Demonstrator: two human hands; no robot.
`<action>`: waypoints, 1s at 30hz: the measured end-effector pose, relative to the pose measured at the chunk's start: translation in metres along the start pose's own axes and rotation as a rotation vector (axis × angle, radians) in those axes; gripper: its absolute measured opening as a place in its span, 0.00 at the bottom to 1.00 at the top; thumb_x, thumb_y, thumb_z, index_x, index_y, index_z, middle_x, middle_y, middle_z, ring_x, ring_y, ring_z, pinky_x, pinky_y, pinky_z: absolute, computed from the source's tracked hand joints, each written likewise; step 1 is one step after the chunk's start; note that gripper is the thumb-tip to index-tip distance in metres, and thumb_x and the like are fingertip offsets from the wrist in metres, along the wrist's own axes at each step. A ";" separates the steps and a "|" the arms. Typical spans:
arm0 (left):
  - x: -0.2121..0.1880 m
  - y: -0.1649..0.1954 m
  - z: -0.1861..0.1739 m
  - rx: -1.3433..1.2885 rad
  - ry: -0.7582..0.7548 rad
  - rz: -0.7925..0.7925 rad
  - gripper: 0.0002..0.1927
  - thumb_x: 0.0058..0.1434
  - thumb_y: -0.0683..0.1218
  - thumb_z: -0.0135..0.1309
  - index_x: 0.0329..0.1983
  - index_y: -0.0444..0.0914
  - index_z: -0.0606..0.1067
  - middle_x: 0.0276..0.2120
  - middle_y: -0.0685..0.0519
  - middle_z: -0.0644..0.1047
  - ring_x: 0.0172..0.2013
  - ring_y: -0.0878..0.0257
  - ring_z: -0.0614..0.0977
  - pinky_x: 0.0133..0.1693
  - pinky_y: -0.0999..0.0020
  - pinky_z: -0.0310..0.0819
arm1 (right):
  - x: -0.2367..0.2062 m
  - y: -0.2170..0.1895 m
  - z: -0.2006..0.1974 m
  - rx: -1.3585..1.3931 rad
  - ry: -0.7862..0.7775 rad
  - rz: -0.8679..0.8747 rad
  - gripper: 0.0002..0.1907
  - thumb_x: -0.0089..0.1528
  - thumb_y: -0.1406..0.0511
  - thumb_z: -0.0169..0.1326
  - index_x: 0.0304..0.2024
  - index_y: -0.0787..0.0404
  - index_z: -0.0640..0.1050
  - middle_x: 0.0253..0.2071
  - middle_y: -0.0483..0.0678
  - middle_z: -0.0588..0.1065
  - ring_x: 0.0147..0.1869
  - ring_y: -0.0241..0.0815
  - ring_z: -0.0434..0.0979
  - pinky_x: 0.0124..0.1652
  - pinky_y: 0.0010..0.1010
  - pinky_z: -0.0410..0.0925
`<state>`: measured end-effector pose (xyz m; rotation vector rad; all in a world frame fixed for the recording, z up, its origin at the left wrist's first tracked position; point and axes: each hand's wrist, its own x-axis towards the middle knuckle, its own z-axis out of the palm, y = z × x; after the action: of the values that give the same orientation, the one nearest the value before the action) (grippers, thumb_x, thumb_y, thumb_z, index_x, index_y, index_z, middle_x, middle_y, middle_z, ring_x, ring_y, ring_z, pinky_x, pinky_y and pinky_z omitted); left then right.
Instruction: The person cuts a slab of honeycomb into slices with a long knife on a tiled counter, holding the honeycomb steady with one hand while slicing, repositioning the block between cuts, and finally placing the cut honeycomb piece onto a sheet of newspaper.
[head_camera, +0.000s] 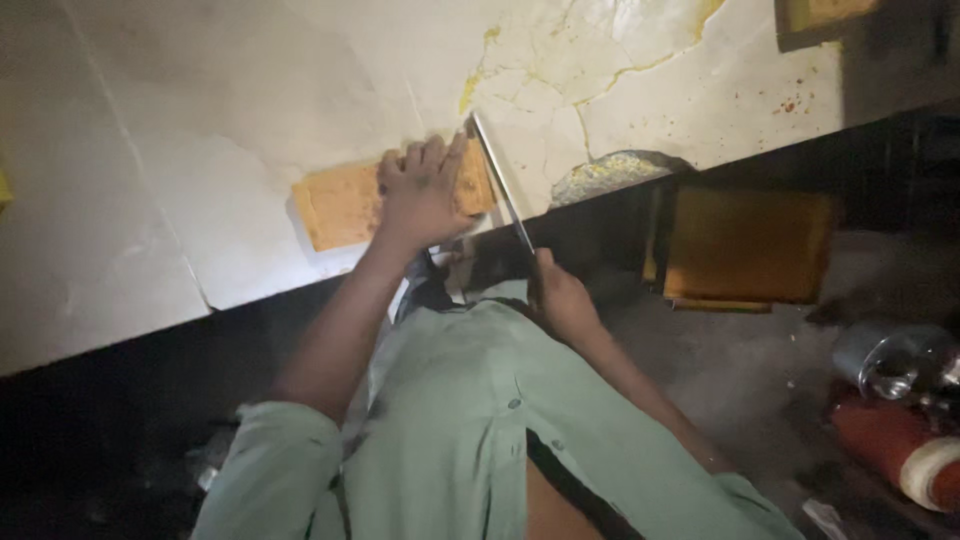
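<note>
Nearest the camera is the person's pale green buttoned shirt (470, 420). Just past it, at the desk's edge, the right hand (560, 295) is clenched around the handle of a long, thin metal blade (497, 180) that slants up across the desk. The left hand (425, 190) lies flat, fingers spread, pressing on a flat orange-brown rectangular slab (340, 205), with the blade against the slab's right end. Beyond spreads the stained, cracked white stone desk (200, 120).

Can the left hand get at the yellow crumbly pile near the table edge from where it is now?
Probably not directly. The left hand presses flat on the orange slab, and the knife blade in the right hand stands between it and the yellow crumbly pile.
</note>
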<state>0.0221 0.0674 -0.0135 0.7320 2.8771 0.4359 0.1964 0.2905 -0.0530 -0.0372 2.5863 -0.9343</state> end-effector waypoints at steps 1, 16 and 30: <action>-0.002 -0.001 0.003 -0.002 0.029 0.003 0.61 0.31 0.67 0.65 0.68 0.37 0.62 0.58 0.41 0.69 0.57 0.43 0.67 0.55 0.34 0.54 | 0.004 -0.010 0.006 -0.079 -0.023 -0.018 0.29 0.60 0.64 0.58 0.57 0.70 0.63 0.34 0.67 0.76 0.41 0.71 0.77 0.39 0.57 0.69; -0.002 -0.004 0.019 0.092 0.306 0.037 0.37 0.60 0.55 0.53 0.68 0.27 0.67 0.48 0.44 0.73 0.45 0.50 0.74 0.47 0.49 0.64 | 0.038 -0.130 -0.041 -0.233 -0.043 0.263 0.28 0.64 0.69 0.46 0.67 0.67 0.61 0.34 0.66 0.78 0.38 0.68 0.80 0.39 0.57 0.71; -0.004 0.012 0.034 0.144 0.203 0.159 0.33 0.56 0.57 0.55 0.62 0.36 0.71 0.51 0.45 0.74 0.51 0.50 0.74 0.53 0.43 0.64 | 0.043 -0.025 0.027 0.034 0.137 0.144 0.15 0.67 0.66 0.49 0.52 0.65 0.63 0.31 0.65 0.77 0.38 0.70 0.78 0.37 0.58 0.68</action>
<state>0.0379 0.0836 -0.0415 1.0004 3.0772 0.3420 0.1640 0.2473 -0.0715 0.2276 2.6542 -0.9579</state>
